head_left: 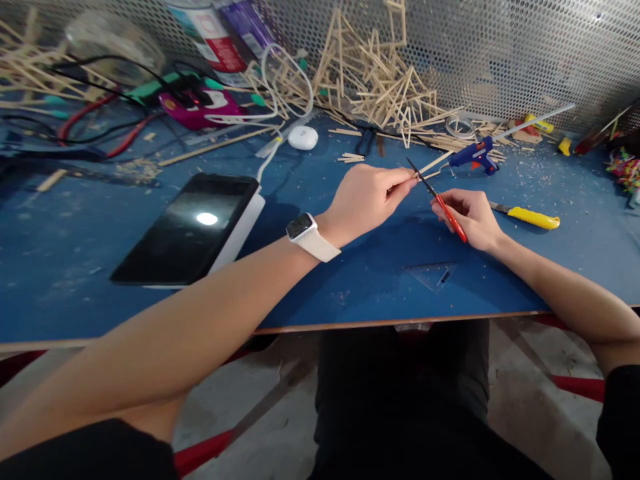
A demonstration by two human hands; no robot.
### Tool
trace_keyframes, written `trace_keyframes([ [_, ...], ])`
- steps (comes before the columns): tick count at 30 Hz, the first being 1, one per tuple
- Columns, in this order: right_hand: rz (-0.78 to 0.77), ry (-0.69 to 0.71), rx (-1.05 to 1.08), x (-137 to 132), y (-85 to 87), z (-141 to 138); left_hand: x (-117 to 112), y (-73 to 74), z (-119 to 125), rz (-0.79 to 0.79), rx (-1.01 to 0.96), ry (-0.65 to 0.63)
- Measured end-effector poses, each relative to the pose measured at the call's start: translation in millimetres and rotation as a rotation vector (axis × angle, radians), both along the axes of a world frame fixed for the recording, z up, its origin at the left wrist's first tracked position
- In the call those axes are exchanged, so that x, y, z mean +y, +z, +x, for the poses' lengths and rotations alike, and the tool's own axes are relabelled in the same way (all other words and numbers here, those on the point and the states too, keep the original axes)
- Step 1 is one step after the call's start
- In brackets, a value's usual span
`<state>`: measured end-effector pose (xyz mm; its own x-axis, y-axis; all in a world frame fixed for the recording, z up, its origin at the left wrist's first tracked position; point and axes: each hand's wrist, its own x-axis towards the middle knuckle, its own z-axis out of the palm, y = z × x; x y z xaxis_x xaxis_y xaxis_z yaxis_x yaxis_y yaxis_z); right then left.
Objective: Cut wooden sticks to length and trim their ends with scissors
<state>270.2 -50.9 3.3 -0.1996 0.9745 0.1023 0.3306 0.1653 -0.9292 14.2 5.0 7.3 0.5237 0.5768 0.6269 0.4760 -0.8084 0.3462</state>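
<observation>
My left hand (367,193), with a white-strapped watch (313,239) on its wrist, pinches the end of a thin wooden stick (436,162) above the blue table. My right hand (473,215) is closed round a red-handled tool (453,219) with a slim, dark, pointed end. That dark end crosses the stick just beyond my left fingertips; whether it touches cannot be made out, nor can the tool's exact kind. Behind the stick lies a blue glue gun (473,155) with a long glue stick in it. A yellow utility knife (533,217) rests right of my right hand.
A dark-screened tablet (187,227) lies at left, near a white earbud case (303,138) and a magenta power strip (200,110). Wooden stick frames (380,80) pile against the perforated metal panel (500,53). A clear set square (433,275) lies by the table's front edge.
</observation>
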Motion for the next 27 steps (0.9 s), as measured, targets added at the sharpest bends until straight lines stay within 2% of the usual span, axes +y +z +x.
trace_keyframes([
  [4, 0.096, 0.015, -0.110, 0, 1.8, 1, -1, 4.1, 1, -0.119, -0.061, -0.016],
  [10, 0.183, 0.006, -0.169, -1, 3.8, 0, 3, 15.1, -3, -0.641, -0.212, -0.298],
  [13, 0.208, 0.000, -0.188, 0, 2.8, 1, 7, 17.0, -6, -0.720, -0.202, -0.386],
  [17, 0.225, -0.005, -0.208, 2, -0.5, 3, 6, 16.0, -5, -0.649, -0.197, -0.298],
  [23, 0.201, 0.009, -0.179, 2, -5.1, 2, 4, 6.8, -5, -0.108, -0.021, 0.017],
  [27, 0.198, 0.004, -0.171, 2, -5.8, 1, 3, 3.2, -4, -0.008, 0.060, 0.101],
])
